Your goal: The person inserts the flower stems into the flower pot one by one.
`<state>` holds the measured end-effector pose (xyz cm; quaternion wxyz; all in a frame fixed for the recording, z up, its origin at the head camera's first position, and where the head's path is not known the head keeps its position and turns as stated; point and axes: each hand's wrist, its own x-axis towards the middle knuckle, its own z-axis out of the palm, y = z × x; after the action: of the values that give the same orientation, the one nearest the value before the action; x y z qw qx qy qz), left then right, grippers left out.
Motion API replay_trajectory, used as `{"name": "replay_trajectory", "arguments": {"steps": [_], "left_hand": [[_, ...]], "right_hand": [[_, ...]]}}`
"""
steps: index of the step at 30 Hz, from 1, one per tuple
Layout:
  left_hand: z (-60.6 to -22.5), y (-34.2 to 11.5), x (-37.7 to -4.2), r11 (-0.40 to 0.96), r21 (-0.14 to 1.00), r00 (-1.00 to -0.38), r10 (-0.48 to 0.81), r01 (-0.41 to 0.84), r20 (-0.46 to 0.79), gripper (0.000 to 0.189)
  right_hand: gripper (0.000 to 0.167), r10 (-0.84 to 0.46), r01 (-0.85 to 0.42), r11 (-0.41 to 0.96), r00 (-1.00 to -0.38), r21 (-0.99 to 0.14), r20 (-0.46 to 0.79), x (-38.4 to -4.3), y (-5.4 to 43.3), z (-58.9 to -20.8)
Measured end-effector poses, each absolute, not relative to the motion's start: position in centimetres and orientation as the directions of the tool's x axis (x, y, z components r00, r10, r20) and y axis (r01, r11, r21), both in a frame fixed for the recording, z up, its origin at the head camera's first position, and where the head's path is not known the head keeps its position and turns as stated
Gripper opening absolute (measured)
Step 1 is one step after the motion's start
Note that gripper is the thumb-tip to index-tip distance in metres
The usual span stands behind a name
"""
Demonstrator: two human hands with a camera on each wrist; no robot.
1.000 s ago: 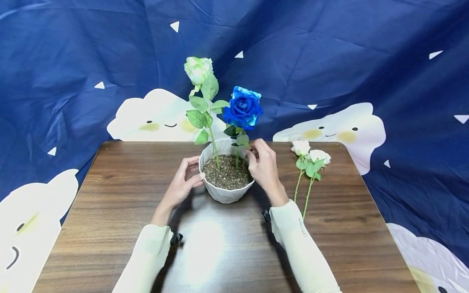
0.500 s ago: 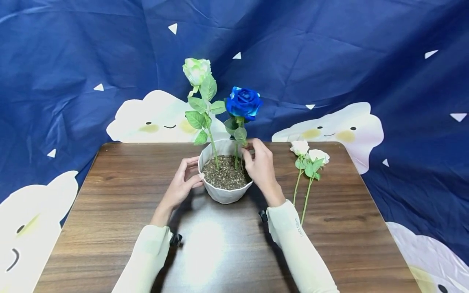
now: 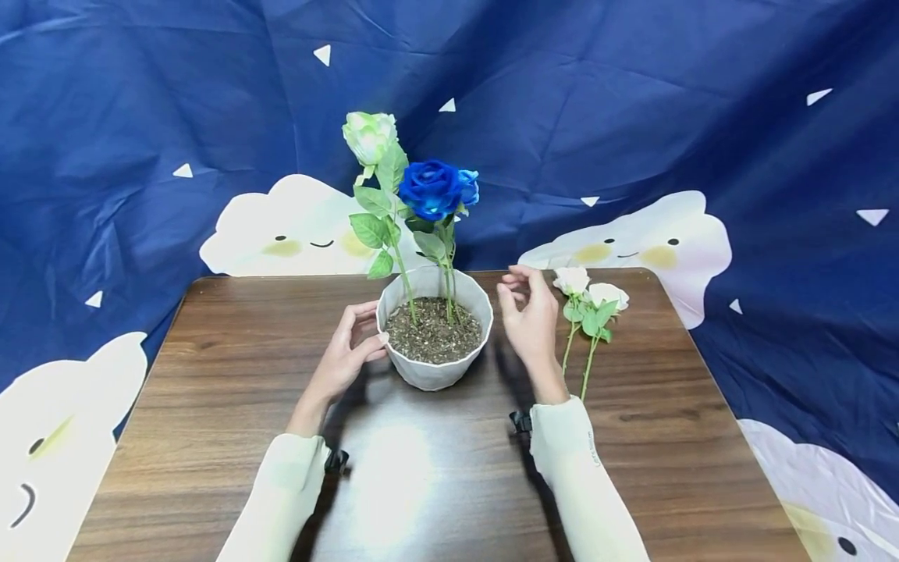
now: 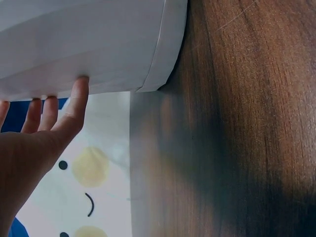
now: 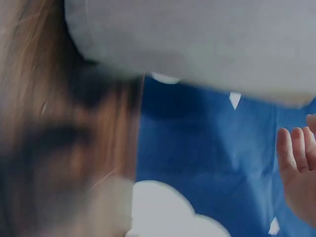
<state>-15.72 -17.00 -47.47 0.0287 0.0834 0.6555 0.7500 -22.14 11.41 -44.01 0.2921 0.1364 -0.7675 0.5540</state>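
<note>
"What am I looking at in the middle?"

"I have a white faceted pot (image 3: 430, 376) standing upright on the brown wooden tabletop (image 3: 239, 375), closer to its far edge than to me and roughly midway between the left and right edges. I see dark, speckled soil (image 3: 434, 343) inside."

"And the flowers in it?"

"I count three. The pale green-and-white rose (image 3: 369, 139) stands highest in my head view, its leafy stem tilted toward the tabletop's left edge. Beside it is a deep blue rose (image 3: 430, 190), partly covering a lighter blue rose (image 3: 468, 187). Those two stems enter the soil close together."

"How is the grip?"

"With the left hand (image 3: 344, 343) I get thumb at the rim and extended fingertips against the side; my left wrist camera shows them resting on the wall, not wrapped round it. The right hand (image 3: 531, 318) is just beside the pot, apart from it, fingers loosely bent, thumb separate, holding nothing."

"Anything past that hand?"

"Two white roses (image 3: 608, 295) lie toward the tabletop's far right corner, their lower stems hidden from me by the right arm."
</note>
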Motion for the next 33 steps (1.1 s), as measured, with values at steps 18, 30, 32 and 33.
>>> {"name": "replay_trajectory", "arguments": {"steps": [18,30,32,33], "left_hand": [[-47.5,-17.0,-15.7,-0.149,0.986,-0.986,0.142,0.069,0.091,0.058],[-47.6,-16.8,-15.7,-0.151,0.987,-0.986,0.146,0.062,0.084,0.058],[-47.6,-16.8,-15.7,-0.148,0.987,-0.986,0.145,0.063,0.084,0.058],[-47.6,-16.8,-15.8,-0.147,0.987,-0.986,0.146,0.063,0.085,0.057]], "right_hand": [[0.027,0.374,-0.079,0.218,-0.914,-0.973,0.158,-22.1,21.2,-47.7],[0.033,0.38,0.075,0.144,-0.925,-0.987,-0.015,-21.6,23.9,-50.0],[0.038,0.349,0.112,0.143,-0.935,-0.983,-0.056,-21.3,24.2,-50.3],[0.04,0.331,0.133,0.143,-0.94,-0.981,-0.079,-21.2,24.3,-50.4]]}}
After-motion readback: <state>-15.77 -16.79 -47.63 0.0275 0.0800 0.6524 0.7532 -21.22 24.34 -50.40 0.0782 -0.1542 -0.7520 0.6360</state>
